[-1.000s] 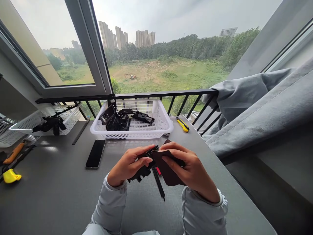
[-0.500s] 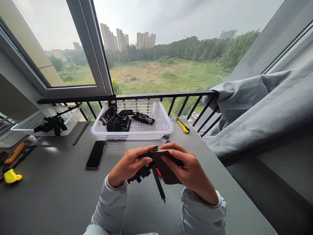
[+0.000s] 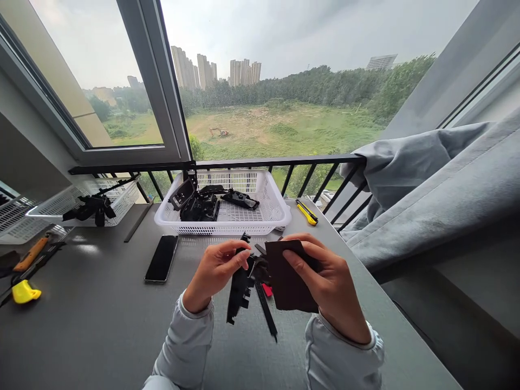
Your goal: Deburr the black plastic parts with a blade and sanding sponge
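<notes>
Between the thumb and fingers of my left hand (image 3: 211, 273) is a black plastic part (image 3: 238, 295) with notched edges, tilted nearly upright above the table. My right hand (image 3: 335, 279) grips a dark brown sheet (image 3: 286, 281) that looks like sandpaper, thumb on the near face and fingers behind. The sheet stands to the right of the plastic part, apart from the left fingers. Below and between the hands lies a thin black pen-like stick (image 3: 267, 314), beside a small red piece (image 3: 267, 290). Other dark pieces behind the sheet are partly hidden.
A white plastic basket (image 3: 227, 229) with black parts stands at the back, a second basket (image 3: 124, 210) to its left. A phone (image 3: 161, 259), a yellow utility knife (image 3: 307, 213), an orange-handled tool (image 3: 31, 254) and a yellow object (image 3: 25, 292) lie on the table.
My hands have moved slightly apart. The black plastic part has swung to a steeper angle, and the brown sheet has come away from it to the right, its face showing more.
</notes>
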